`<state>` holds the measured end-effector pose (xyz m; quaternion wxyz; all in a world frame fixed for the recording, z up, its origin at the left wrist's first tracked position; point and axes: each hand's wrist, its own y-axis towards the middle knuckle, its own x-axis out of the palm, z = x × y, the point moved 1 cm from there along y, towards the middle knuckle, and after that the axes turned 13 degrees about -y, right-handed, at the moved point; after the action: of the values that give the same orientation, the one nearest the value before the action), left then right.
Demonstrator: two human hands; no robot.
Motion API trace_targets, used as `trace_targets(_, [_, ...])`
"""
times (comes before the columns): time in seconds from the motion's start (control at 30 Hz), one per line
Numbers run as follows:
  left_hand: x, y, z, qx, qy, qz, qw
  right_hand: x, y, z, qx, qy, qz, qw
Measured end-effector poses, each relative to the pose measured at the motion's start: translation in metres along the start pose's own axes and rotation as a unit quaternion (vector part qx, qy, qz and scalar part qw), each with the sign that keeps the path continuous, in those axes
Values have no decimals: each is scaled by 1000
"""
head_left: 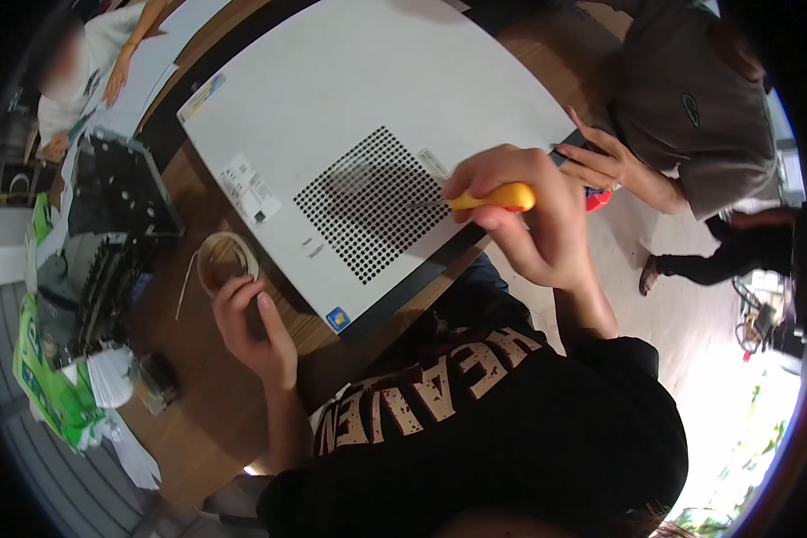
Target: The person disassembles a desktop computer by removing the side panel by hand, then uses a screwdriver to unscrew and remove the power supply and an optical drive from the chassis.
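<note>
A white computer case (332,99) lies on its side on the wooden table, with a square patch of round vent holes (368,206) facing up. My right hand (547,215) is closed around the yellow handle of a screwdriver (514,195). Its thin shaft points left, over the edge of the vent patch; whether the tip touches the case I cannot tell. Left of the case, my left hand (258,334) has its fingers loosely bent and apart. Those fingertips are at the near edge of a pale ring-shaped roll (253,260) with a loose strand.
At the right, another person's hand (605,166) rests by the case's edge, near a red object (598,200). Dark computer parts (117,184) and a green-and-white bag (49,386) crowd the left side. A second person's arm (125,63) reaches over papers at the far left.
</note>
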<state>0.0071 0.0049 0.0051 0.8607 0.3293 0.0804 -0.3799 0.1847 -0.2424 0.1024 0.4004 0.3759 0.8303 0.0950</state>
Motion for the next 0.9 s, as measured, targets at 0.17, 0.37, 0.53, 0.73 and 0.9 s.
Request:
trace_targets(0.17, [-8,7,1,12,11,1,1000,5,-5,2,51,42,92,993])
trace_targets(0.37, [-6,4,-4,-11,-20,5,1000,11,-13,8,10,36,101,994])
trace_targets(0.53, [1,5,-6,-25,-34,37,998,18,-25,17,3,82,120,989])
trace_targets(0.73, [1,5,-4,-42,-16,12,999,-7,4,11,-122,109,153,975])
trace_targets(0.9, [1,8,-11,-5,-8,28,1000,-41,4,4,-178,209,227,935])
